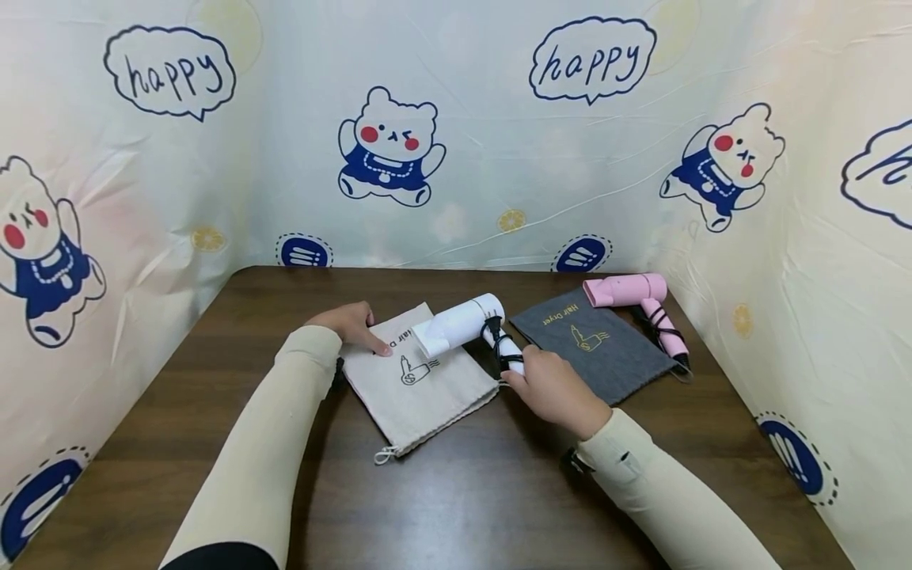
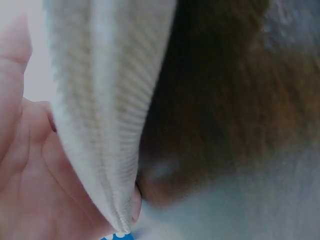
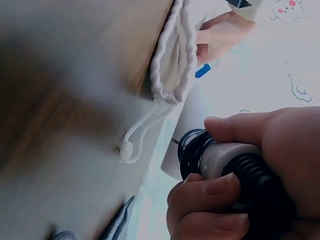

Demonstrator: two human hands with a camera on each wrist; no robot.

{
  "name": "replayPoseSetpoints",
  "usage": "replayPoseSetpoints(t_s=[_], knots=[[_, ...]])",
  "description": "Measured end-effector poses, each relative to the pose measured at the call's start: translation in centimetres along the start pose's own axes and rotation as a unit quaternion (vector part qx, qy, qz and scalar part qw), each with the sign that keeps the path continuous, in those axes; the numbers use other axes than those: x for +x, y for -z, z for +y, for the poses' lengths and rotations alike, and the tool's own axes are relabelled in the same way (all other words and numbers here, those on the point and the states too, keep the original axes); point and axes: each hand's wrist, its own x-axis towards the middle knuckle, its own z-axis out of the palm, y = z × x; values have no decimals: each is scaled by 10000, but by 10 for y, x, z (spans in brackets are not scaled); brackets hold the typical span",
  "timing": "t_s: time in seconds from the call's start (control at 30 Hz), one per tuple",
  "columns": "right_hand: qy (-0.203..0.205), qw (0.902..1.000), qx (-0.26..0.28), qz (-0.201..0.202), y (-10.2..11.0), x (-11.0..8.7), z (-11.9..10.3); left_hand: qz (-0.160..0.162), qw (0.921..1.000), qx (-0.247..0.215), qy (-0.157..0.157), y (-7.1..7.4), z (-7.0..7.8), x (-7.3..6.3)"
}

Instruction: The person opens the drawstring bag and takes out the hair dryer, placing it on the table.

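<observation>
My right hand [image 1: 559,392] grips the handle of a white hair dryer [image 1: 456,324] whose black cord is wound around that handle. The dryer's barrel is above a cream drawstring pouch [image 1: 427,412] printed with "Hair Dryer", its nozzle pointing left. At the pouch's upper left edge, my left hand [image 1: 347,323] pinches the cloth, thumb on top and the other fingers mostly hidden beneath. In the right wrist view the mouth of the pouch [image 3: 175,55] stands slightly apart, and a drawstring [image 3: 131,147] hangs from its corner. Cloth fills much of the left wrist view, in front of the palm [image 2: 45,175].
To the right, a dark grey pouch [image 1: 606,356] with gold print lies flat on the brown table [image 1: 427,514]. A pink hair dryer [image 1: 627,290] with its cord wrapped rests partly over that pouch. Printed curtains [image 1: 484,158] enclose the table's back and sides.
</observation>
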Motion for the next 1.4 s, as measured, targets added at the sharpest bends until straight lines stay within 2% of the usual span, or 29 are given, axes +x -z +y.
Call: replayPoseSetpoints(t_s=[0.13, 0.33, 0.6, 1.1, 1.4], knots=[[-113, 9999, -20, -117, -3, 10, -4, -20, 10000, -5, 10, -2, 0, 0], [-210, 9995, -9, -238, -8, 22, -8, 5, 10000, 37, -6, 0, 4, -7], [-224, 9997, -30, -127, -14, 39, -10, 91, 9998, 160, -96, -1, 7, -9], [-373, 9991, 14, -204, -21, 74, -9, 177, 9988, 442, -73, -4, 11, -11], [-493, 9985, -4, -255, -26, 89, -8, 166, 9985, 493, -164, -3, 14, -16]])
